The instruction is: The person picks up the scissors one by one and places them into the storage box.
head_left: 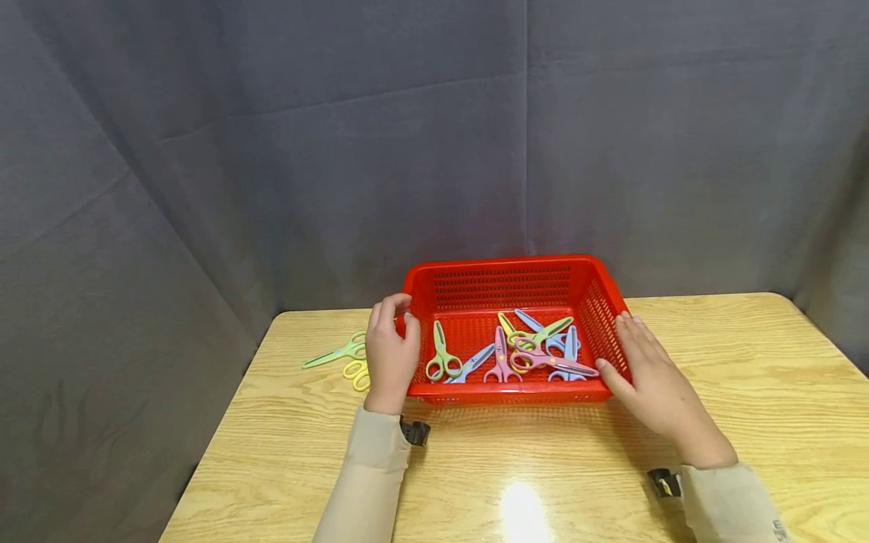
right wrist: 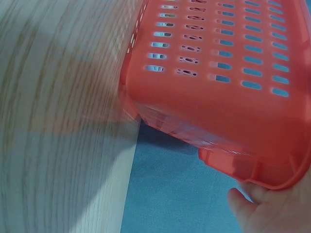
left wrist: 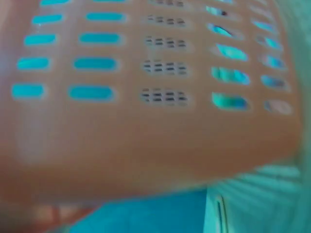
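A red plastic basket (head_left: 502, 392) with slotted walls stands on the wooden table, several scissors inside it. They include green scissors (head_left: 443, 362), pink scissors (head_left: 501, 358) and blue scissors (head_left: 471, 366). My left hand (head_left: 394, 351) holds the left rim, its fingers bent. In the left wrist view the basket wall (left wrist: 121, 145) fills most of the picture and hides most of that hand. At the right side my right hand (head_left: 658, 385) grips the rim, thumb at the near corner. The right wrist view shows its fingers (right wrist: 242, 204) against the basket's rim.
Outside the basket, left of my left hand, lie green scissors (head_left: 346, 351) and yellow scissors (head_left: 357, 373), partly covered by that hand. The wooden table (head_left: 271, 452) ends at a grey curtain (head_left: 407, 151) behind the basket.
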`<state>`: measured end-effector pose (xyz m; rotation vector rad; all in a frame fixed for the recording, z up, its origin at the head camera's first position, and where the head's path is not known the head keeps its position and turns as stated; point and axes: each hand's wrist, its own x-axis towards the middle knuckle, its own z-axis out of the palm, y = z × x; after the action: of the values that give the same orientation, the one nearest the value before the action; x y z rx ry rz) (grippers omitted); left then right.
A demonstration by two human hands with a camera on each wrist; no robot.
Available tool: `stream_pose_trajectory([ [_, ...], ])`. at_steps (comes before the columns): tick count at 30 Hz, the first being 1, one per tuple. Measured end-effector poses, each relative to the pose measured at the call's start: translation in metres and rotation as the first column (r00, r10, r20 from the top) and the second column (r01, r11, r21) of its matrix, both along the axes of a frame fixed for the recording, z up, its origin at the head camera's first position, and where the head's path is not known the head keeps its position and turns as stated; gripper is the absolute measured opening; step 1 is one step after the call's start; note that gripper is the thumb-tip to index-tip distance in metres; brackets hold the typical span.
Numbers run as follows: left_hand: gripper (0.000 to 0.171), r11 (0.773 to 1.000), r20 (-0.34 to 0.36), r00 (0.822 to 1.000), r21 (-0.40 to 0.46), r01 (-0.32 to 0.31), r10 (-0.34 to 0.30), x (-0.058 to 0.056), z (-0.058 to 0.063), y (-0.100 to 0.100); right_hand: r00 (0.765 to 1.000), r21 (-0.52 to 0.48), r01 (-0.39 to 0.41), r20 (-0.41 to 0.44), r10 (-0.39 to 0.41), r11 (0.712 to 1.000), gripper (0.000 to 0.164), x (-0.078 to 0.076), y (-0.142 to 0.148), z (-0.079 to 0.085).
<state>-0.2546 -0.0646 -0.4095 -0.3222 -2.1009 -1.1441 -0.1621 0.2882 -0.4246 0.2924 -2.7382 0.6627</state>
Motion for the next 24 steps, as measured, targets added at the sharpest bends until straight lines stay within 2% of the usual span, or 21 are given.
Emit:
stream_pose_trajectory([
  [6, 0.025, 1.000, 0.071, 0.997, -0.021, -0.016, 0.018, 0.003, -0.010, -0.010, 1.000, 0.002, -0.001, -0.017, 0.001, 1.000, 0.076, 0.001, 0.002, 0.001],
  [16, 0.028, 0.990, 0.110, 0.990, -0.119, -0.080, 0.093, 0.002, -0.012, -0.032, 1.000, 0.005, -0.009, -0.011, 0.009, 1.000, 0.077, -0.001, 0.000, -0.001],
  [20, 0.029, 0.988, 0.172, 0.979, -0.124, -0.089, 0.110, 0.001, -0.012, -0.046, 1.000, 0.003, -0.004, -0.007, 0.004, 1.000, 0.077, -0.001, 0.000, -0.001],
  [24, 0.031, 0.988, 0.257, 0.960, -0.130, -0.078, 0.109, 0.001, -0.011, -0.058, 1.000, 0.003, -0.003, -0.007, 0.003, 1.000, 0.076, 0.000, 0.000, 0.000],
])
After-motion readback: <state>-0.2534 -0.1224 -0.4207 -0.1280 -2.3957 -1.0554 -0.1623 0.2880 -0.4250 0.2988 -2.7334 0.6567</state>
